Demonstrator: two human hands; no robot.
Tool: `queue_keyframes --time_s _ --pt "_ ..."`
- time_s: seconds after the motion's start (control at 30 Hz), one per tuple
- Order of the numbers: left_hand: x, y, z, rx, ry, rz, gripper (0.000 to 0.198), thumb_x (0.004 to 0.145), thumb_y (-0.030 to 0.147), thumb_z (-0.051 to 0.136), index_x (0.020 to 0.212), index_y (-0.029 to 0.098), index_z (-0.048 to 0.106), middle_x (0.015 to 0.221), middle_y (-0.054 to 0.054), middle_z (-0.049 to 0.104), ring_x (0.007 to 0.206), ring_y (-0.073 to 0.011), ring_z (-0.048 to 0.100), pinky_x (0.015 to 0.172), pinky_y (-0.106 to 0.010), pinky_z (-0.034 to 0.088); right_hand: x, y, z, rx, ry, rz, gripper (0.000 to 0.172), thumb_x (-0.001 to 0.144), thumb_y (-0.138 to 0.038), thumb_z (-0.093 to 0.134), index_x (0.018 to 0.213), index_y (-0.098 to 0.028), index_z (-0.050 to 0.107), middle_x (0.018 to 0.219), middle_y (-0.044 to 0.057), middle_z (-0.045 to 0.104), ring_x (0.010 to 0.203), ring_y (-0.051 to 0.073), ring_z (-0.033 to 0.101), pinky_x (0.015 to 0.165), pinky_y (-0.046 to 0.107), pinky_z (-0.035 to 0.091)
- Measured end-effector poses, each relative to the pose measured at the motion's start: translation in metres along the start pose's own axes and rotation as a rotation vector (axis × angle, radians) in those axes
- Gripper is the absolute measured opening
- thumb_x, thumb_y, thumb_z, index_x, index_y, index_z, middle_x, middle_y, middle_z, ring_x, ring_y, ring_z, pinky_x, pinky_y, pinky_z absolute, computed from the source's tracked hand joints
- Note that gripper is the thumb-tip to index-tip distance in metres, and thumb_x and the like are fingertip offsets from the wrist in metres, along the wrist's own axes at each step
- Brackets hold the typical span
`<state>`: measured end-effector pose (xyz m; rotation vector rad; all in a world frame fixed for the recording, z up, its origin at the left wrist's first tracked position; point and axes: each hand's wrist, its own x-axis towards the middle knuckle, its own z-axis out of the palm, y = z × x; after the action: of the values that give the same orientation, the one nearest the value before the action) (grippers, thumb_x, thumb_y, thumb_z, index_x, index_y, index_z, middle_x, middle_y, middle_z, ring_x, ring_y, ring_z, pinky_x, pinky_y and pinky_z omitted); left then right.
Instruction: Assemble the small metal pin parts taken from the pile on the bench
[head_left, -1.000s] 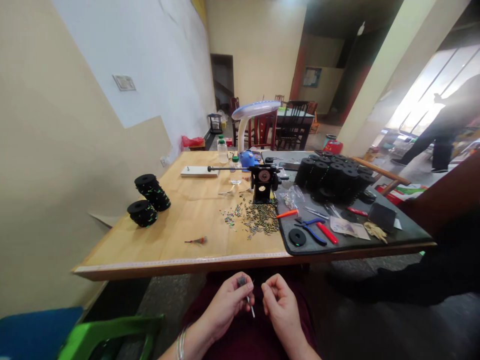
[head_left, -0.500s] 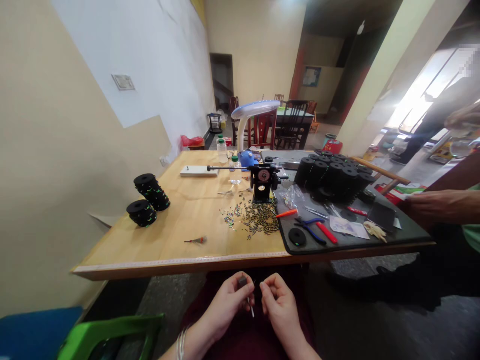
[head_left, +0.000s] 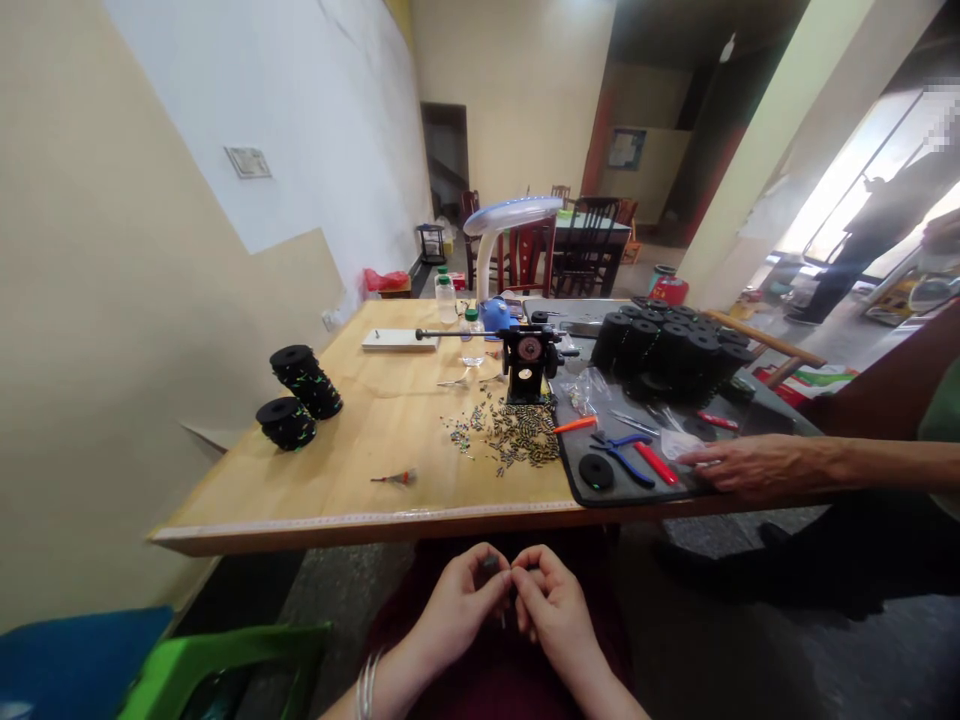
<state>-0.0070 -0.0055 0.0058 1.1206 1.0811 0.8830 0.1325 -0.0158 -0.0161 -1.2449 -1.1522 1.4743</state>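
Note:
My left hand is below the table's front edge, fingers curled around a small dark object with a thin pale stick, mostly hidden now. Thumb and fingers of my right hand are pinched, their tips meeting those of the left; whatever they hold is too small to make out. Closest on the tabletop is a small tuft with an orange band. Beyond it lies a scatter of tiny dark and metallic pieces, in front of a black hand-cranked winder with a dial and a long rod.
A co-worker's hand rests on papers on the grey mat. Also there are blue-handled pliers, an orange pointed tool and black foam spools. More spools stand left. A green stool is lower left.
My right hand has moved left, so its fingertips meet the left hand's. The co-worker's hand has reached in from the right onto the papers on the mat.

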Motion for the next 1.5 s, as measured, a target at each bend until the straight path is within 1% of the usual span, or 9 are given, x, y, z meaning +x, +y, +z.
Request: queue_keyframes --time_s 0.13,0.33,0.47,0.67,0.8,0.97,1.13,1.3,1.5 --pt "-0.001 -0.001 0.001 0.017 -0.008 0.015 0.029 0.074 0.041 0.066 0.074 0.015 0.054 0.058 0.004 0.054 0.049 -0.0091 0.048 0.048 -0.021 0.039 0.001 -0.002 0.001 0.025 -0.020 0.020 0.038 0.076 -0.055 0.059 0.077 -0.020 0.046 0.035 -0.011 0.045 0.028 0.004 0.030 0.032 0.015 0.022" --pt "-0.002 -0.003 0.004 0.059 -0.032 0.034 0.022 0.077 0.034 0.063 0.075 0.015 0.053 0.058 0.004 0.053 0.049 -0.0097 0.047 0.048 -0.021 0.039 0.003 -0.001 0.004 0.080 0.020 0.078 0.039 0.071 -0.056 0.061 0.070 -0.022 0.042 0.030 -0.014 0.038 0.025 0.003 0.025 0.029 0.014 0.016" --pt "-0.002 -0.005 0.005 0.128 -0.009 0.068 0.017 0.077 0.029 0.062 0.073 0.015 0.053 0.059 0.003 0.053 0.050 -0.0096 0.047 0.048 -0.021 0.039 0.005 0.001 0.004 0.124 0.011 0.128 0.041 0.070 -0.058 0.060 0.070 -0.022 0.042 0.027 -0.015 0.037 0.022 0.003 0.021 0.027 0.014 0.012" --pt "-0.002 -0.003 0.006 0.046 -0.005 0.059 0.023 0.079 0.037 0.060 0.074 0.016 0.052 0.057 0.004 0.052 0.047 -0.0095 0.047 0.047 -0.021 0.039 0.005 -0.001 0.002 0.172 -0.005 0.131 0.046 0.068 -0.063 0.061 0.071 -0.021 0.044 0.027 -0.014 0.037 0.022 0.003 0.021 0.026 0.014 0.013" --pt "-0.002 0.000 0.005 0.031 0.007 0.074 0.026 0.081 0.040 0.058 0.074 0.016 0.052 0.055 0.003 0.052 0.047 -0.0096 0.047 0.047 -0.021 0.039 0.004 -0.001 0.001 0.119 0.001 0.106 0.046 0.070 -0.064 0.059 0.073 -0.020 0.045 0.029 -0.014 0.039 0.023 0.003 0.023 0.027 0.014 0.013" --pt "-0.001 -0.001 0.002 0.073 0.066 0.131 0.025 0.083 0.039 0.058 0.075 0.016 0.055 0.056 0.004 0.049 0.049 -0.0093 0.045 0.048 -0.019 0.036 0.001 -0.004 -0.001 0.002 -0.039 0.077 0.045 0.074 -0.063 0.056 0.075 -0.019 0.046 0.034 -0.011 0.044 0.026 0.003 0.028 0.029 0.014 0.017" --pt "-0.001 -0.005 0.001 0.095 0.048 0.149 0.024 0.084 0.039 0.058 0.075 0.017 0.054 0.058 0.004 0.049 0.051 -0.0094 0.045 0.048 -0.019 0.037 -0.001 -0.008 -0.003 -0.066 -0.031 0.015 0.038 0.077 -0.055 0.058 0.072 -0.019 0.047 0.037 -0.010 0.046 0.029 0.003 0.031 0.032 0.015 0.021" --pt "0.000 -0.011 0.001 0.100 -0.005 0.117 0.024 0.084 0.039 0.057 0.077 0.017 0.053 0.058 0.005 0.049 0.051 -0.0096 0.046 0.050 -0.020 0.037 0.002 -0.007 -0.002 0.134 -0.021 0.090 0.031 0.075 -0.047 0.061 0.073 -0.020 0.046 0.033 -0.013 0.040 0.027 0.003 0.023 0.031 0.015 0.014" --pt "-0.002 -0.005 0.003 0.126 -0.047 0.097 0.025 0.083 0.040 0.057 0.075 0.017 0.052 0.056 0.005 0.049 0.049 -0.0096 0.045 0.050 -0.021 0.037 0.005 -0.006 -0.003 0.441 -0.018 0.186 0.025 0.070 -0.037 0.064 0.070 -0.020 0.046 0.033 -0.015 0.034 0.029 0.002 0.016 0.032 0.015 0.012"
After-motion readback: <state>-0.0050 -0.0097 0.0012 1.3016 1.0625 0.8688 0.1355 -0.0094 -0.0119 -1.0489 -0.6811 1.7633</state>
